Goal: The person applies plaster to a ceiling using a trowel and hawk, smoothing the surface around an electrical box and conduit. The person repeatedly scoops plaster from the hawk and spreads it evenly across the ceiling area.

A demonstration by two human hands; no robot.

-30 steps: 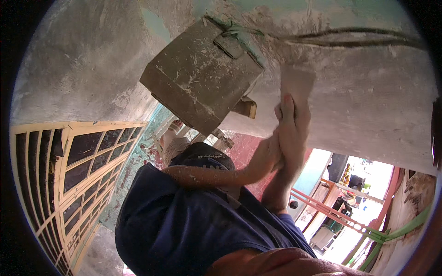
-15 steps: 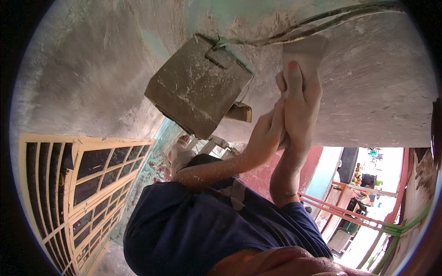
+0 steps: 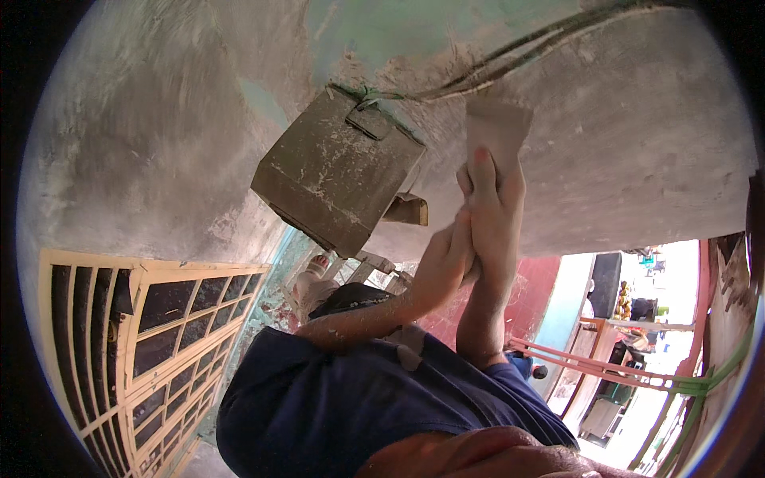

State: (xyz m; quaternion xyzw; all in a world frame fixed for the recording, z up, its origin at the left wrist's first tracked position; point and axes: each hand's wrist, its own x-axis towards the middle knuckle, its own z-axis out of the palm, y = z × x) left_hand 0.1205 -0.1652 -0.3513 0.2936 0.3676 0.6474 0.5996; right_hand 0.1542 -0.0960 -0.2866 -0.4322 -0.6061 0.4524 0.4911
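The right hand (image 3: 497, 209) is grasping a flat-bladed tool (image 3: 500, 123), one digit extending along its face; the left hand (image 3: 448, 253) is resting against the right, and whether it is also gripping the handle cannot be told. The tool is lying along the grey plastered wall (image 3: 629, 159), right of the dusty box (image 3: 335, 171), just below the dark cables (image 3: 518, 57).

Grey blade (image 3: 500, 126), white-flecked brown box (image 3: 339, 171), navy shirt (image 3: 319, 398), cream grille (image 3: 126, 385)
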